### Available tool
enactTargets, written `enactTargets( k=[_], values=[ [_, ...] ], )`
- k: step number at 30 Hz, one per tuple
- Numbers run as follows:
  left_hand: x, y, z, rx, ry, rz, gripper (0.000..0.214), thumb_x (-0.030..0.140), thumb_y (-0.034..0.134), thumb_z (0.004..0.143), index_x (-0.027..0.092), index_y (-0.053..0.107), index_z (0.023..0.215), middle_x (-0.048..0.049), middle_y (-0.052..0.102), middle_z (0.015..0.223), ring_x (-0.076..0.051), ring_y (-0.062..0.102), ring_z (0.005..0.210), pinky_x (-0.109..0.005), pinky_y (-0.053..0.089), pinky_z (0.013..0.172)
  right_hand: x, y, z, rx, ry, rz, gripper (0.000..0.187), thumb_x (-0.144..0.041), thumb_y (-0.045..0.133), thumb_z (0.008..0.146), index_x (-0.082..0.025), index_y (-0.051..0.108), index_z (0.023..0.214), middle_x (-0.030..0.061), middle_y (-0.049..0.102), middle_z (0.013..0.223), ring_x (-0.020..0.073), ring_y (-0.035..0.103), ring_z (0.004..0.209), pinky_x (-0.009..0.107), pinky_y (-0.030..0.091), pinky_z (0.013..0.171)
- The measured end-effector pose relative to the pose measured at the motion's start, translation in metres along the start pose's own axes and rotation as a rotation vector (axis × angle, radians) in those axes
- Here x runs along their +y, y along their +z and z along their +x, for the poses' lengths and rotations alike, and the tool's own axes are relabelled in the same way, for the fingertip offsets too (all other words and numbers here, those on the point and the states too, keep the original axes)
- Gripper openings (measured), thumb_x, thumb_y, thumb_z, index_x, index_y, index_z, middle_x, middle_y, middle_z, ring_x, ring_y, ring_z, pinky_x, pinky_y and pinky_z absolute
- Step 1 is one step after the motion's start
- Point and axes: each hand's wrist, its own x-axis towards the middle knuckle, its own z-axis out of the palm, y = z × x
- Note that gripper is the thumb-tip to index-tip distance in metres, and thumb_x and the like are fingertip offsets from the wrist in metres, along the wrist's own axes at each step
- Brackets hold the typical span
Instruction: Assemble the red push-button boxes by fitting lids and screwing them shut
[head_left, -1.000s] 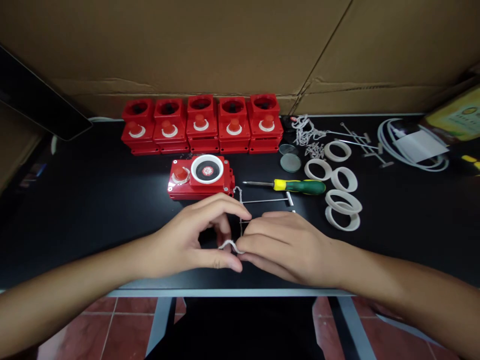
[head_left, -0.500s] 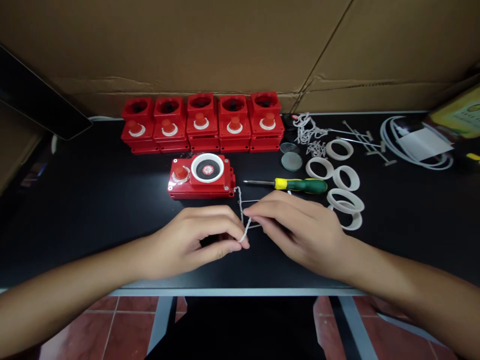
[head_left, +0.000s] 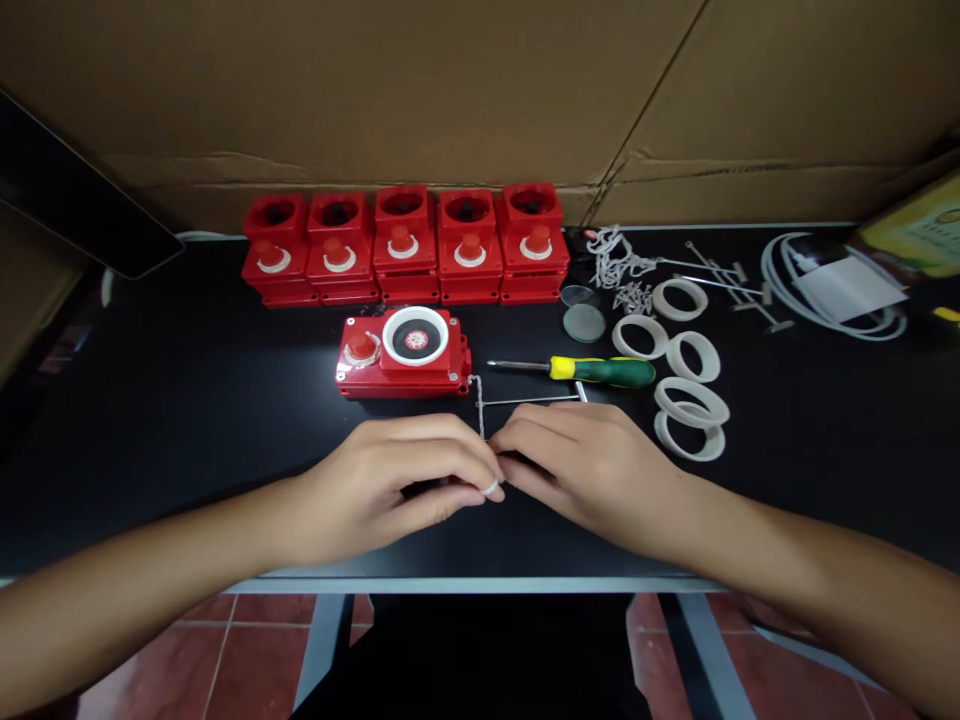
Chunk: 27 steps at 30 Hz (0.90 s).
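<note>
Just in front of the red alarm box (head_left: 405, 380), a thin white chain (head_left: 481, 405) hangs from the box's right end and runs down to my fingers. My left hand (head_left: 420, 480) pinches part of it, and a short white bit shows at the fingertips. Close against these fingertips, my right hand (head_left: 577, 465) has its thumb and fingers pressed together on the chain, mostly hidden. A slim metal T-shaped hammer (head_left: 532, 401) lies beyond my right hand, one end by the chain. Behind it rests a screwdriver (head_left: 600, 371) with a green and yellow handle.
Several red boxes (head_left: 405, 270) stand in a row at the back. White rings (head_left: 694, 357) and clear discs (head_left: 583, 323) lie to the right, near piled chains (head_left: 615, 257), more T-shaped hammers (head_left: 739, 290) and a coiled white cable (head_left: 780, 270). A cardboard wall (head_left: 375, 100) rises behind.
My right hand has moved slightly down toward my left fingertips. The chain loop that stretched between the hands is now mostly hidden, and the hammer's head has come into view.
</note>
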Motion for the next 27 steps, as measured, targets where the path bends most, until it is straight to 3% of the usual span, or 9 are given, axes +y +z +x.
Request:
enactTargets(
  k=[2,4,6,11,18,22,27],
  values=[
    [-0.001,0.0,-0.001,-0.002,-0.012,0.002,0.016,0.003,0.074,0.11,0.015,0.083,0.117,-0.009,0.084,0.112,-0.015,0.083,0.099,-0.02,0.066,0.092,-0.001,0.0,0.002,0.012,0.012,-0.042,0.02,-0.023,0.064,0.118,-0.017,0.073,0.102,0.0008,0.076,0.086,0.0182,0.071,0.07,0.035,0.054,0.069],
    [-0.001,0.0,-0.001,0.006,-0.015,0.018,0.014,0.004,0.075,0.11,0.015,0.083,0.115,-0.0085,0.083,0.109,-0.015,0.082,0.096,-0.019,0.065,0.09,-0.002,-0.001,0.004,0.058,0.048,-0.063,0.013,-0.02,0.063,0.117,-0.014,0.075,0.116,0.0035,0.08,0.094,0.0189,0.071,0.071,0.037,0.055,0.071],
    [-0.002,0.0,-0.001,0.013,-0.011,0.035,0.013,0.004,0.076,0.11,0.015,0.082,0.115,-0.0074,0.083,0.107,-0.014,0.081,0.095,-0.019,0.064,0.091,-0.004,-0.003,0.006,0.116,0.061,-0.019,0.021,-0.016,0.062,0.114,-0.01,0.072,0.132,0.0074,0.082,0.104,0.019,0.072,0.077,0.036,0.058,0.074],
    [-0.004,0.001,0.0,0.007,-0.002,0.086,0.009,0.007,0.076,0.111,0.015,0.081,0.114,-0.0035,0.079,0.099,-0.012,0.077,0.088,-0.016,0.06,0.085,-0.008,-0.011,0.007,0.136,-0.117,0.09,0.029,-0.011,0.06,0.115,-0.01,0.067,0.142,0.0104,0.084,0.114,0.0188,0.077,0.093,0.032,0.063,0.079],
    [-0.002,-0.001,0.0,-0.046,-0.088,0.098,0.008,0.01,0.074,0.113,0.016,0.077,0.108,-0.0007,0.076,0.097,-0.011,0.074,0.085,-0.016,0.056,0.082,-0.006,-0.014,0.007,0.093,-0.123,0.126,0.013,-0.017,0.061,0.119,-0.014,0.073,0.124,0.0087,0.084,0.111,0.0156,0.076,0.089,0.03,0.064,0.08],
    [-0.003,-0.001,0.0,-0.081,-0.115,0.071,0.009,0.009,0.077,0.111,0.018,0.076,0.112,0.0015,0.079,0.099,-0.009,0.075,0.085,-0.013,0.055,0.083,-0.007,-0.015,0.007,0.051,-0.141,0.059,0.02,-0.015,0.055,0.12,-0.015,0.073,0.111,0.0078,0.084,0.105,0.0155,0.075,0.084,0.03,0.064,0.078],
    [-0.004,-0.001,-0.001,-0.097,-0.131,0.058,0.01,0.009,0.079,0.109,0.018,0.076,0.111,0.0028,0.078,0.096,-0.009,0.072,0.081,-0.013,0.054,0.079,-0.007,-0.015,0.005,0.047,-0.156,0.016,0.02,-0.016,0.055,0.12,-0.015,0.073,0.111,0.0062,0.083,0.1,0.0155,0.076,0.082,0.032,0.061,0.074]
  ],
)
